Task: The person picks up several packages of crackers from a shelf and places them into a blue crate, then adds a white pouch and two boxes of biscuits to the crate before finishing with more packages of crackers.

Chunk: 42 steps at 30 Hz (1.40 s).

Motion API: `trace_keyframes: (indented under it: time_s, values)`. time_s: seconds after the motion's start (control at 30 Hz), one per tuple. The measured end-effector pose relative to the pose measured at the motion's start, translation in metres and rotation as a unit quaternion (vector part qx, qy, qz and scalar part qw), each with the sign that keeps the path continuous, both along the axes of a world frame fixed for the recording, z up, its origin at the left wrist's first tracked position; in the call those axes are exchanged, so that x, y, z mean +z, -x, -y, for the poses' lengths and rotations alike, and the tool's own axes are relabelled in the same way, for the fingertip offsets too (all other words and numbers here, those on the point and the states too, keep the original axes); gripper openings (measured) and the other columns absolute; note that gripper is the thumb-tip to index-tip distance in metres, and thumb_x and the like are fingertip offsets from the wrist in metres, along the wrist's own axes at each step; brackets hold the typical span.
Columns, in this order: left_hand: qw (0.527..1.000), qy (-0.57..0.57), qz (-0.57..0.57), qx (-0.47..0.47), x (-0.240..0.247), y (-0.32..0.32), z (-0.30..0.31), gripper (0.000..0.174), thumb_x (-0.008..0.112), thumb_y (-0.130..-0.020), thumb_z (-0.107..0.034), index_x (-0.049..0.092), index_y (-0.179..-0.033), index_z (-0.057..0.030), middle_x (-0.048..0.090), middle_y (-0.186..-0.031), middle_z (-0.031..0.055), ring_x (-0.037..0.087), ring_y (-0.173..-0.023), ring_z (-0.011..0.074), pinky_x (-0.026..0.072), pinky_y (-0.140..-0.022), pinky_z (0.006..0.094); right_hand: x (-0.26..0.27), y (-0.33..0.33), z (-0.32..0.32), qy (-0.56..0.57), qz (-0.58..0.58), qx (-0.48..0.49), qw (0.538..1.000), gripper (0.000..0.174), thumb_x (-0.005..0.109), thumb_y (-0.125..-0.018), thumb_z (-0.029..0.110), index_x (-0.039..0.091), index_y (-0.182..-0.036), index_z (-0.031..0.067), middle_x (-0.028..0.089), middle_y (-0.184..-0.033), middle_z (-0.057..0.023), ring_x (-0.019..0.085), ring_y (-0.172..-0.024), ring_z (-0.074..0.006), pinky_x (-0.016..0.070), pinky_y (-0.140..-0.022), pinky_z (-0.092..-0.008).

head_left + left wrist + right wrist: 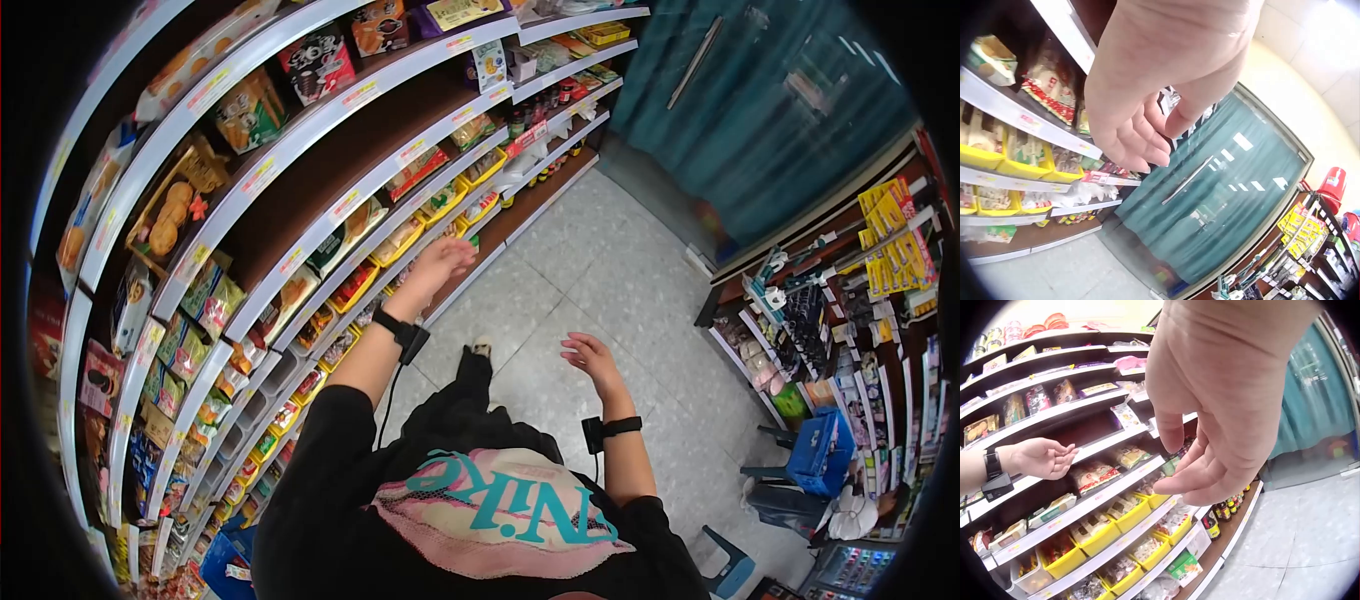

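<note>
My left hand hangs in the air in front of the snack shelves, its fingers loosely bent and holding nothing. In the left wrist view the same hand overlaps the shelf ends and the teal curtain. Nearest to it are yellow bins of small packets and a red-and-white food bag on the shelf above them. My right hand is held over the floor, apart from the shelves, with relaxed fingers and nothing in its grasp. The right wrist view shows that hand close up, thumb apart from the fingers.
Long curved shelves of packaged snacks run along the left. Grey floor tiles lie ahead. On the right stand a rack with yellow hanging packs, a blue crate and a teal stool. Dark bottles line the lowest shelf.
</note>
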<state>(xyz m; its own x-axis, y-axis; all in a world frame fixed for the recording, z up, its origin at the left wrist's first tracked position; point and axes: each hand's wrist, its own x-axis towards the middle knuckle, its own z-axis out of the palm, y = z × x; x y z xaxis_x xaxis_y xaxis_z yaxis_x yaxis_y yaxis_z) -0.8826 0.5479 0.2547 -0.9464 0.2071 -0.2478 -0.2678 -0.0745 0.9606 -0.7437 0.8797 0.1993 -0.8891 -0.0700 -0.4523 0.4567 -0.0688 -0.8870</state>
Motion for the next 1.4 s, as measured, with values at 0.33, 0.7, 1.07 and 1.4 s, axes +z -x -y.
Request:
trace_keyframes:
  time_s: [0.33, 0.7, 1.07, 1.4]
  values:
    - [0.923, 0.052, -0.291, 0.246, 0.026, 0.242, -0.073, 0.058, 0.071, -0.079, -0.014, 0.038, -0.124, 0.0012, 0.048, -0.113, 0.0153, 0.054, -0.104, 0.022, 0.0501, -0.079, 0.0307, 0.004, 0.109, -0.064, -0.011, 0.009, -0.081, 0.997, 0.031, 0.049, -0.093, 0.018, 0.053, -0.12, 0.0018, 0.063, -0.108, -0.0104, 0.064, -0.092, -0.0188, 0.0485, -0.087, -0.0298]
    - [0.763, 0.423, -0.292, 0.392, 0.037, 0.413, -0.07, 0.1, 0.083, -0.063, -0.031, 0.023, -0.131, 0.0112, 0.042, -0.126, 0.0324, 0.041, -0.118, 0.0423, 0.0358, -0.101, 0.0446, 0.012, 0.239, -0.076, -0.018, 0.011, -0.06, 0.998, 0.032, 0.046, -0.094, 0.019, 0.053, -0.12, 0.0014, 0.063, -0.111, -0.0121, 0.063, -0.098, -0.021, 0.0478, -0.088, -0.0302]
    - [0.748, 0.446, -0.417, 0.258, 0.085, 0.349, -0.046, 0.047, 0.076, -0.066, -0.009, 0.058, -0.109, -0.0037, 0.061, -0.111, 0.0145, 0.056, -0.105, 0.0331, 0.0464, -0.09, 0.0362, 0.021, 0.324, -0.062, -0.014, -0.011, 0.105, 0.994, 0.033, 0.048, -0.094, 0.021, 0.053, -0.12, 0.0018, 0.063, -0.109, -0.0097, 0.062, -0.097, -0.0182, 0.0469, -0.088, -0.0296]
    - [0.959, 0.154, -0.202, 0.123, 0.069, 0.188, -0.084, 0.057, 0.084, -0.066, -0.02, 0.057, -0.113, -0.0018, 0.065, -0.107, 0.0089, 0.061, -0.098, 0.0174, 0.0464, -0.089, 0.0317, 0.076, 0.36, -0.016, -0.01, -0.273, 0.252, 0.928, 0.058, 0.07, -0.08, 0.01, 0.042, -0.13, -0.0004, 0.052, -0.126, -0.0131, 0.052, -0.114, -0.0206, 0.0409, -0.097, -0.0323]
